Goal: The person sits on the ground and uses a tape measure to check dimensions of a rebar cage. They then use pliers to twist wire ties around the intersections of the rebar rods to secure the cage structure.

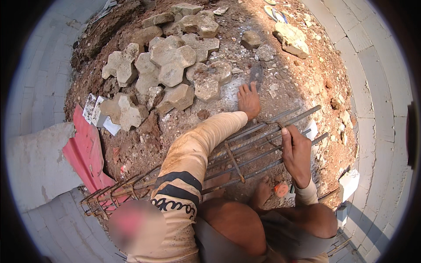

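Note:
A long cage of steel rebar (302, 115) lies slantwise across my legs, its bars joined by bent square stirrups (234, 161). My right hand (296, 151) closes its thumb and fingers on the cage near the bars' right end, beside a thin stirrup (268, 124). Beyond the bars my left hand (249, 101) reaches down to the soil with its fingers stretched out. Just past those fingertips is a dark, narrow patch or object (256, 73) that I cannot make out. Nothing shows in the left hand, though its palm is hidden.
Several grey concrete paving blocks (171, 61) are heaped at the far left. A pale stone (291, 40) and a sandal (276, 14) lie at the far right. A red sheet (85, 149) is at left. Near my bare foot (262, 193) sits a round orange thing (281, 189).

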A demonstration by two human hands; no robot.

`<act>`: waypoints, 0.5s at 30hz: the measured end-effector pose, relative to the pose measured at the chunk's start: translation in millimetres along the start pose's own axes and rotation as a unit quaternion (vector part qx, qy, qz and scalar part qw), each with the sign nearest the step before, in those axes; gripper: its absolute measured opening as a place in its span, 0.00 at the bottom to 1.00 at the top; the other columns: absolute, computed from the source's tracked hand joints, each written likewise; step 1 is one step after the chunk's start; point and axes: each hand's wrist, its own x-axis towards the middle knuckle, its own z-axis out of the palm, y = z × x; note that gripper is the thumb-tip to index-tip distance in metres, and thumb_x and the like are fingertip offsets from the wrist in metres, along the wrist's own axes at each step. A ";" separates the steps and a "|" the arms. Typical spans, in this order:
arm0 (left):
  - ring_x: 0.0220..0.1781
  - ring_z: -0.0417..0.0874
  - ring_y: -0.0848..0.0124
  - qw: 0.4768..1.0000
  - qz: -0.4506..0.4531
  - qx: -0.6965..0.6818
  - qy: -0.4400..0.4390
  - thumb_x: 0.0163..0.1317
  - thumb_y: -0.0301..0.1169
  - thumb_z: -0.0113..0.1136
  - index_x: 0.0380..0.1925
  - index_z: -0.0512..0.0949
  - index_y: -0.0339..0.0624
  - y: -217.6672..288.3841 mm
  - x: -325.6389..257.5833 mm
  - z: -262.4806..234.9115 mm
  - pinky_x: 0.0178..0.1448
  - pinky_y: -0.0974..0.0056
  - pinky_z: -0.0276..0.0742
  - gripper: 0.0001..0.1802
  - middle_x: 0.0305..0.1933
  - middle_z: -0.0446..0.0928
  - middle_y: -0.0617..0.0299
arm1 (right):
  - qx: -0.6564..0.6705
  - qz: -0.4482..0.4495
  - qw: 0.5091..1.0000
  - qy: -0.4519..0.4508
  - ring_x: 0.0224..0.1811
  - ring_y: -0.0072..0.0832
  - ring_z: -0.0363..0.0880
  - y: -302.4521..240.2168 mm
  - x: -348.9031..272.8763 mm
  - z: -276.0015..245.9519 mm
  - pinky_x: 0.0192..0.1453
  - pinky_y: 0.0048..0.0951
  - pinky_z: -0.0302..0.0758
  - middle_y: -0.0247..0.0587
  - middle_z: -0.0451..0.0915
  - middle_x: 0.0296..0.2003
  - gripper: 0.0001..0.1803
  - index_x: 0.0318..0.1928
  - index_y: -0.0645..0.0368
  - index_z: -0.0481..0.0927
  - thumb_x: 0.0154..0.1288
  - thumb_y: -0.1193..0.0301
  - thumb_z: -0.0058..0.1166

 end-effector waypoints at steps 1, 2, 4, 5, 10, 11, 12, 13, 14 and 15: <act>0.61 0.73 0.41 0.999 0.036 -0.022 0.017 0.54 0.20 0.68 0.69 0.62 0.37 14.5 3.4 7.3 0.63 0.40 0.71 0.42 0.61 0.66 0.41 | -0.002 0.022 1.000 0.005 0.21 0.50 0.71 1.6 -4.3 -6.7 0.30 0.45 0.67 0.54 0.71 0.21 0.17 0.36 0.64 0.74 0.83 0.65 0.49; 0.59 0.76 0.39 0.997 0.012 -0.071 -0.031 0.53 0.19 0.67 0.69 0.61 0.37 22.8 7.4 -2.4 0.61 0.38 0.73 0.42 0.62 0.65 0.40 | 0.002 0.025 1.000 0.010 0.21 0.50 0.70 3.9 -5.6 -7.2 0.30 0.44 0.66 0.54 0.70 0.21 0.17 0.36 0.64 0.75 0.83 0.65 0.49; 0.55 0.80 0.34 0.977 -0.035 -0.170 -0.127 0.53 0.15 0.64 0.69 0.60 0.39 33.8 13.2 -20.6 0.56 0.34 0.77 0.42 0.63 0.64 0.39 | 0.010 0.034 0.999 0.020 0.21 0.49 0.69 6.1 -8.4 -6.6 0.30 0.44 0.66 0.53 0.70 0.20 0.17 0.35 0.64 0.75 0.83 0.65 0.49; 0.49 0.82 0.29 0.977 0.000 -0.195 -0.080 0.54 0.14 0.61 0.69 0.58 0.39 29.6 13.2 -25.2 0.52 0.30 0.78 0.41 0.63 0.62 0.36 | 0.009 0.027 0.999 0.024 0.21 0.48 0.69 7.9 -8.2 -5.2 0.30 0.44 0.66 0.54 0.70 0.21 0.17 0.36 0.64 0.76 0.83 0.65 0.49; 0.59 0.76 0.34 0.955 0.146 -0.196 0.169 0.54 0.16 0.57 0.68 0.58 0.36 -53.0 66.2 -42.1 0.62 0.40 0.75 0.39 0.61 0.62 0.38 | 0.028 -0.011 1.000 0.007 0.21 0.49 0.70 4.6 -4.6 10.9 0.29 0.44 0.65 0.55 0.71 0.21 0.16 0.38 0.64 0.77 0.83 0.65 0.49; 0.61 0.74 0.36 0.944 0.168 -0.190 0.211 0.54 0.16 0.55 0.69 0.58 0.35 -52.6 78.6 -59.6 0.64 0.42 0.73 0.39 0.60 0.63 0.39 | 0.027 -0.002 1.000 0.009 0.21 0.49 0.70 9.0 -4.8 10.3 0.29 0.44 0.65 0.55 0.71 0.20 0.16 0.38 0.64 0.78 0.83 0.65 0.49; 0.62 0.73 0.39 0.925 0.177 -0.257 0.217 0.53 0.16 0.54 0.68 0.58 0.33 -14.3 105.7 -103.0 0.67 0.44 0.71 0.39 0.60 0.63 0.39 | -0.004 0.030 0.999 0.043 0.21 0.49 0.70 17.5 -8.1 -6.1 0.29 0.44 0.65 0.55 0.71 0.20 0.16 0.39 0.64 0.78 0.83 0.65 0.49; 0.64 0.72 0.42 0.919 0.152 -0.275 0.238 0.53 0.16 0.53 0.68 0.58 0.31 -24.8 114.8 -171.5 0.69 0.46 0.69 0.38 0.61 0.63 0.39 | 0.001 0.032 0.999 0.035 0.20 0.49 0.71 20.2 -6.5 -3.0 0.29 0.45 0.65 0.55 0.71 0.20 0.16 0.39 0.64 0.79 0.83 0.65 0.49; 0.63 0.72 0.43 0.912 0.104 -0.294 0.265 0.54 0.18 0.54 0.67 0.59 0.31 -48.0 125.3 -221.8 0.71 0.47 0.67 0.37 0.62 0.64 0.38 | -0.001 0.031 0.999 0.031 0.20 0.49 0.71 15.5 -6.7 -2.4 0.29 0.45 0.66 0.55 0.71 0.20 0.16 0.40 0.64 0.79 0.83 0.65 0.49; 0.63 0.72 0.44 0.902 0.106 -0.279 0.311 0.55 0.21 0.57 0.66 0.60 0.30 -80.8 138.7 -265.9 0.72 0.48 0.67 0.36 0.62 0.65 0.39 | -0.003 0.028 0.999 0.029 0.21 0.51 0.73 11.7 -5.8 -1.2 0.29 0.46 0.66 0.56 0.72 0.21 0.16 0.40 0.64 0.80 0.83 0.64 0.49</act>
